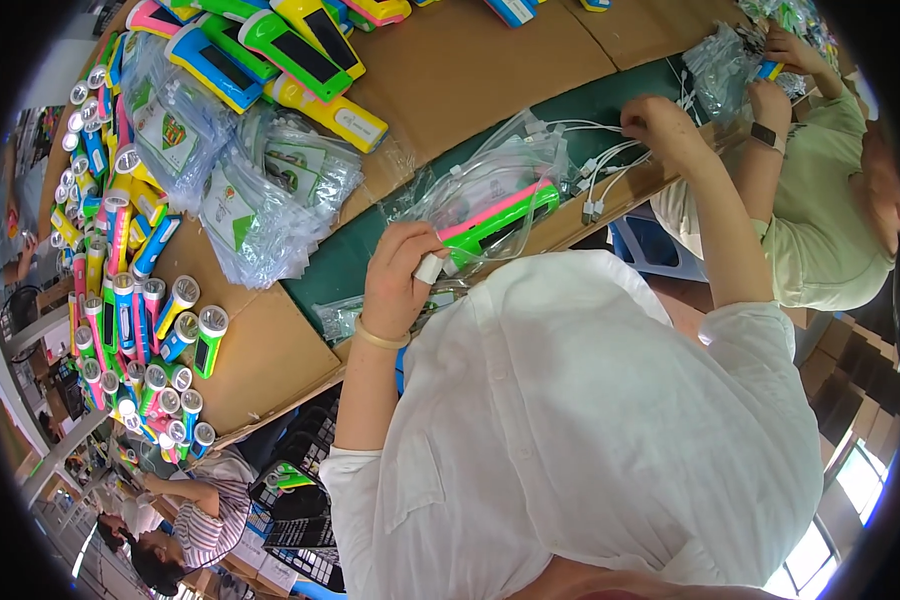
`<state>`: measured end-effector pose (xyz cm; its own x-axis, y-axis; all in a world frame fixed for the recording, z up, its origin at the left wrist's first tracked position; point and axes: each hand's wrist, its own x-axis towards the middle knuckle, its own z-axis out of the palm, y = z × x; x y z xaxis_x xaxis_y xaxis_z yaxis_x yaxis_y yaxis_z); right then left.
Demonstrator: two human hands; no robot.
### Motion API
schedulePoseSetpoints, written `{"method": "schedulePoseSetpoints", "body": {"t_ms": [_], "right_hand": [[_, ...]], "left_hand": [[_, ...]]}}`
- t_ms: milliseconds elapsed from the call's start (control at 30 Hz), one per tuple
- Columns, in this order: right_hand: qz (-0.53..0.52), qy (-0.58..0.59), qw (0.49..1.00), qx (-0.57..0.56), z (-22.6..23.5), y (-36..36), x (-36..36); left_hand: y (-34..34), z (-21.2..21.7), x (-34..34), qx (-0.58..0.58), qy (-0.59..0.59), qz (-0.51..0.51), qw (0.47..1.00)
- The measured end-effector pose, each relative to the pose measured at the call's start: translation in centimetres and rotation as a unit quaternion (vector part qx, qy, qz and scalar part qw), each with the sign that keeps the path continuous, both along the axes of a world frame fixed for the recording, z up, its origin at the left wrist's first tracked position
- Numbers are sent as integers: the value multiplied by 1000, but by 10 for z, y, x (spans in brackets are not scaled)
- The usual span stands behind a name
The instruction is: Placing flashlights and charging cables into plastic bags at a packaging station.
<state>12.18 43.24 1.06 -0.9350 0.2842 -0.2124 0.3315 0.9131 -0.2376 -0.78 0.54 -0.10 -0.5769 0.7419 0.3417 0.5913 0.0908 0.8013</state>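
My left hand point(402, 278), a white wrap on one finger, is curled at the near left end of a green and pink flashlight point(510, 222) with a dark panel. Clear plastic point(475, 185) lies around and behind the flashlight. Farther right, the fingers of my right hand point(662, 128) are bent together at a bunch of white USB cables point(602, 165) on the green tabletop. One cable runs up to those fingertips, though the contact itself is partly hidden.
Printed clear bags point(275, 190) are heaped at left centre. Colourful flashlights point(305, 50) lie beyond them, and many more point(120, 310) crowd the left side. A co-worker point(820, 200) handles items at right. Black crates point(305, 500) stand below the table edge.
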Motion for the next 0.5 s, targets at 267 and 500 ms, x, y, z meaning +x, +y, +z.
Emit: {"method": "schedulePoseSetpoints", "body": {"t_ms": [267, 500], "right_hand": [[-120, 192, 881, -416, 65, -11, 0], [18, 305, 692, -654, 103, -50, -19]], "left_hand": [[-2, -4, 1, 6, 2, 11, 1000], [-1, -2, 2, 0, 10, 18, 1000]]}}
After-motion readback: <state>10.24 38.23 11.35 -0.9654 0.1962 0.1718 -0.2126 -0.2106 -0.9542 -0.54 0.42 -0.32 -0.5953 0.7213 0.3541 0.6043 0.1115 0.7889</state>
